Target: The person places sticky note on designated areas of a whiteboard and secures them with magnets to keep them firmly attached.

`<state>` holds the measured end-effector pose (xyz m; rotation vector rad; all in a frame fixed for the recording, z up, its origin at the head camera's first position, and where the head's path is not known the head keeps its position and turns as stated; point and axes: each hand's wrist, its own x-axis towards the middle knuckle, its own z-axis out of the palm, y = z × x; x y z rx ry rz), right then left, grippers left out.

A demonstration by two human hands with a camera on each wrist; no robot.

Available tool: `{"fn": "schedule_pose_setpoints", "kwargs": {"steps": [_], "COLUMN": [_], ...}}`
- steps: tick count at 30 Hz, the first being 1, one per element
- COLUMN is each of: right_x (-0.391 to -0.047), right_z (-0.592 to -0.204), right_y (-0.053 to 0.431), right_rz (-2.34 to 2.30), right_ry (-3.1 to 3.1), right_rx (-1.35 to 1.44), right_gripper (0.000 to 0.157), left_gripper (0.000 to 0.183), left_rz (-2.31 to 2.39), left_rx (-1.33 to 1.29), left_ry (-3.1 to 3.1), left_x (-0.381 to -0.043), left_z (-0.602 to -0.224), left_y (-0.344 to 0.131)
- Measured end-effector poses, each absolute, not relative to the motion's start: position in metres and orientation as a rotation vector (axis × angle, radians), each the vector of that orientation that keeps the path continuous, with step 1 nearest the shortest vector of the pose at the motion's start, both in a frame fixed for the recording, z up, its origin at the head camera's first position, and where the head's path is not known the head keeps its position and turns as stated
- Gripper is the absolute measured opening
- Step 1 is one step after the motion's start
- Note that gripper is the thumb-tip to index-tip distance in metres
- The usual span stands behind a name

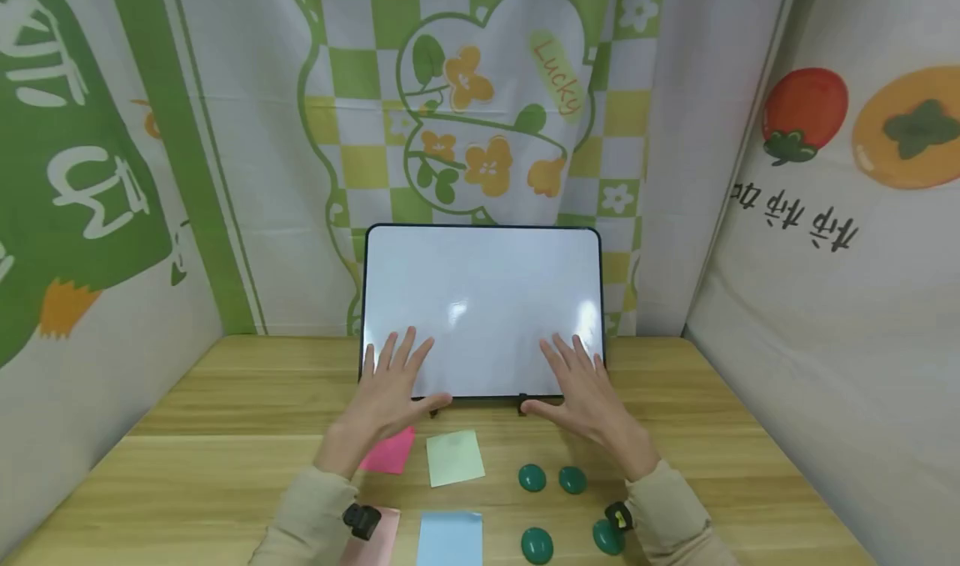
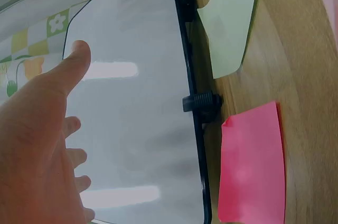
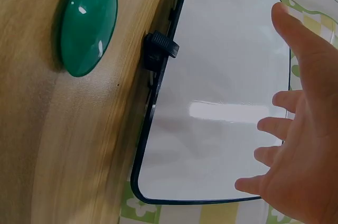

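Observation:
A whiteboard [image 1: 480,308] with a thin black frame stands upright at the back of the table, its lower edge in small black clips [image 2: 203,105]. In front of its lower left part is my left hand [image 1: 386,395], fingers spread and thumb pointing inward. My right hand [image 1: 585,399] mirrors it at the lower right, also spread. Both hands hold nothing. Nearest the left wrist lies a bright pink sticky note [image 1: 390,453], partly hidden by the arm, with a pale green sticky note [image 1: 455,458] beside it. Dark green oval pieces [image 1: 532,478], glossy and domed, lie below the right hand.
Closer to the front edge lie a light pink sticky note [image 1: 378,537] and a blue sticky note [image 1: 450,539]. Another green oval [image 1: 608,537] sits by the right wrist camera. Printed cloth [image 1: 480,91] hangs behind and along both sides of the wooden table [image 1: 195,466].

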<state>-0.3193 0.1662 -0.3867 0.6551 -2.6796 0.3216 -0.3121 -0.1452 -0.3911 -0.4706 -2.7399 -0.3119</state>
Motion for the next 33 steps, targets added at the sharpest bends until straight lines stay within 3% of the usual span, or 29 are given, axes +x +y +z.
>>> {"fn": "schedule_pose_setpoints", "kwargs": {"steps": [33], "right_x": [-0.318], "right_z": [-0.385], "right_y": [0.169], "right_rz": [0.471], "right_ry": [-2.681], "right_rx": [0.996], "right_gripper": [0.074], "left_gripper": [0.068], "left_rz": [-0.746], "left_rx": [-0.666], "left_ry": [-2.825], "left_x": [-0.315], "left_z": [-0.381], "left_y": [-0.187]}}
